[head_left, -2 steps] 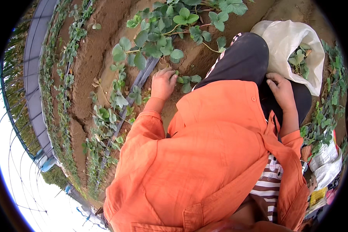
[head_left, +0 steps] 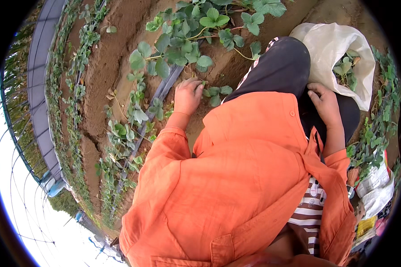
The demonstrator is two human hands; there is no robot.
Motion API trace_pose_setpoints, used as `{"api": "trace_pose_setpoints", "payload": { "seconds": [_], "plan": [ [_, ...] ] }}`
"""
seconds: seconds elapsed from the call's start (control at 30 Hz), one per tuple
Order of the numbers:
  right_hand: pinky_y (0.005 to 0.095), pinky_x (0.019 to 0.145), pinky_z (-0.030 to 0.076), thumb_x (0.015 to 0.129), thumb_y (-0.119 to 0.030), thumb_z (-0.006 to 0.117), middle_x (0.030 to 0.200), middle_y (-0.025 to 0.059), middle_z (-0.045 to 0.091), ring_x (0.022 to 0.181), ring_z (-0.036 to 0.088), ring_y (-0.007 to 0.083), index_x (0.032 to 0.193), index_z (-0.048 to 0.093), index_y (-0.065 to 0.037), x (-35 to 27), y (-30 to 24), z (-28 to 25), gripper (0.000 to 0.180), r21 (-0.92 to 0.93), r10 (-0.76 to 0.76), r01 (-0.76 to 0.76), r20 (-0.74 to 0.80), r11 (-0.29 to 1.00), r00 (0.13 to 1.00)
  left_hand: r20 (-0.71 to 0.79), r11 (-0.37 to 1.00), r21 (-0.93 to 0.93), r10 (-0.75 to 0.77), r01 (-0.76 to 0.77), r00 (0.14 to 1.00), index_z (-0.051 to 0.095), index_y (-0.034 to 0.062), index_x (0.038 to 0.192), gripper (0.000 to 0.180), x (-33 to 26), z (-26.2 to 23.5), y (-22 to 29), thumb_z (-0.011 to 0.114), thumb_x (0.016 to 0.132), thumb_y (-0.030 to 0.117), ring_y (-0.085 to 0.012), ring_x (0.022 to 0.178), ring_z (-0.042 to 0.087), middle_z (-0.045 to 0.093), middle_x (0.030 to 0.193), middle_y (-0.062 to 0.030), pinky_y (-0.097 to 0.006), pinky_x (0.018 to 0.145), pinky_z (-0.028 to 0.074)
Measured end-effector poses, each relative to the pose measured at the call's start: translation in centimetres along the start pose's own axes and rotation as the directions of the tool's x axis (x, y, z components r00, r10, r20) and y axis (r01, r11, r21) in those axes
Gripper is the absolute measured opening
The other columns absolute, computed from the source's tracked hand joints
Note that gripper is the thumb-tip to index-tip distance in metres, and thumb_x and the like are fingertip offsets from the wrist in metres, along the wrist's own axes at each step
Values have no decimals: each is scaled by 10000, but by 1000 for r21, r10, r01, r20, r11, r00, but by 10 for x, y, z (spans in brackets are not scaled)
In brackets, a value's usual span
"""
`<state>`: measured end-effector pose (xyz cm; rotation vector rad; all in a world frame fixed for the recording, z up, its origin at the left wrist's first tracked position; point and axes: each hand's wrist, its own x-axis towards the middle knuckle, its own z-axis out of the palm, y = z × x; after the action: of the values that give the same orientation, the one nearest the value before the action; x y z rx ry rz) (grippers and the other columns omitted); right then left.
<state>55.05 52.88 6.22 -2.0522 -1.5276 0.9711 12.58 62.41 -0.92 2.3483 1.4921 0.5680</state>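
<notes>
The person's left hand [head_left: 188, 95] is low over the soil [head_left: 104, 66], fingers bent downward, just beside a small green plant [head_left: 217, 94] and below a larger leafy clump [head_left: 182, 42]; whether its grip is closed on anything cannot be told, as the back of the hand hides the palm. A grey strip [head_left: 168, 82] runs past it on the left. The right hand [head_left: 326, 106] is at the dark trousers [head_left: 278, 64], fingers curled and thumb showing — whether that grip holds something cannot be told either. Near it, a whitish bag [head_left: 318, 53] stands with its mouth open, and green leaves [head_left: 345, 71] — some of them browned — lie inside.
</notes>
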Motion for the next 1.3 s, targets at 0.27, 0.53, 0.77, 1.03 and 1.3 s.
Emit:
{"api": "trace_pose_setpoints", "payload": {
  "seconds": [0.27, 0.53, 0.77, 1.03, 1.3],
  "plan": [
    [296, 769, 476, 841, -91, 596, 907, 125, 664, 831, 629, 195, 1038, 609, 13, 18, 2, 3, 223, 96, 14, -18, 44, 995, 999, -12, 763, 44, -645, 645, 764, 691, 49, 965, 257, 29, -3, -48, 620, 831, 257, -283, 787, 652, 682, 841, -163, -340, 734, 487],
    [307, 767, 477, 831, -80, 600, 888, 138, 656, 826, 632, 221, 1030, 604, 18, 16, 7, 4, 222, 94, 30, -35, 56, 995, 998, 211, 769, -210, -567, 603, 796, 682, -18, 955, 336, 59, 10, -70, 684, 759, 254, -249, 749, 650, 686, 838, -153, -335, 700, 489],
    [323, 768, 476, 816, -67, 602, 886, 159, 650, 829, 633, 257, 1015, 598, 27, 17, 2, 3, 220, 82, 21, -27, 74, 996, 997, 480, 819, -17, -497, 574, 723, 677, -1, 987, 423, 94, -6, -63, 728, 641, 237, -265, 801, 631, 675, 895, -147, -347, 739, 486],
    [330, 752, 476, 818, -69, 596, 848, 152, 644, 805, 628, 259, 1000, 599, 11, 16, 0, 2, 199, 53, -14, 10, 81, 999, 997, 460, 989, 113, 36, -98, 887, 628, 7, 1024, 388, 95, -5, -98, 681, 721, 244, -394, 943, 587, 627, 1024, -223, -422, 856, 456],
    [332, 752, 476, 821, -74, 595, 850, 149, 647, 803, 627, 269, 1016, 593, 0, 16, 7, 2, 209, 94, 3, -13, 100, 995, 995, 377, 909, 368, -337, 194, 863, 603, -44, 927, 477, 96, 3, -63, 750, 724, 361, -426, 892, 595, 626, 932, -258, -446, 775, 476]
  ]
}}
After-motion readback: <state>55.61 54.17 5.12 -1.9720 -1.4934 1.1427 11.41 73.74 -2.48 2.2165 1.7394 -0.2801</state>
